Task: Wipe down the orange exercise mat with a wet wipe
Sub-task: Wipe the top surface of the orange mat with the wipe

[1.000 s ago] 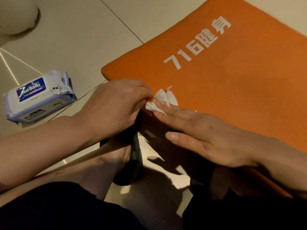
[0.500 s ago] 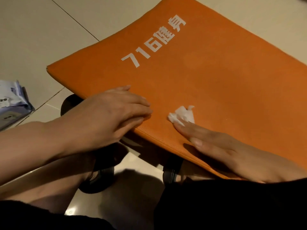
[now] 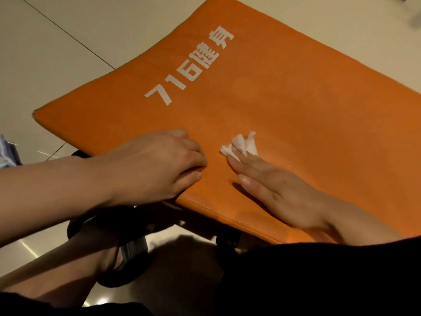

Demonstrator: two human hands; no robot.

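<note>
**A:** Start at the left. What's there?

**B:** A wipe pack, just a sliver at the frame's edge, on the tiled floor. Next comes the left hand, resting on the near-left part of the orange mat, close to its front edge. Its fingers are loosely curled with the tips down on the surface. I see nothing held in them, so I'd judge it is steadying the mat.

**A:** And the wipe itself?

**B:** The wet wipe is a small crumpled wad lying on the mat, just right of the left hand, apart from it. The right hand lies flat behind it, fingers straight and close together, the tips pressing on the wad's near edge. It presses rather than pinches.

**A:** So which way does the unwiped surface lie?

**B:** Beyond the fingertips, away from the person and to the right. The mat's long axis seems to run off toward the far right, past the white lettering. The right hand has the wipe, so a push would go forward along the line its fingers point.

**A:** Any risk?

**B:** The wad is small. Under flat fingers it could roll or slip out.
</note>
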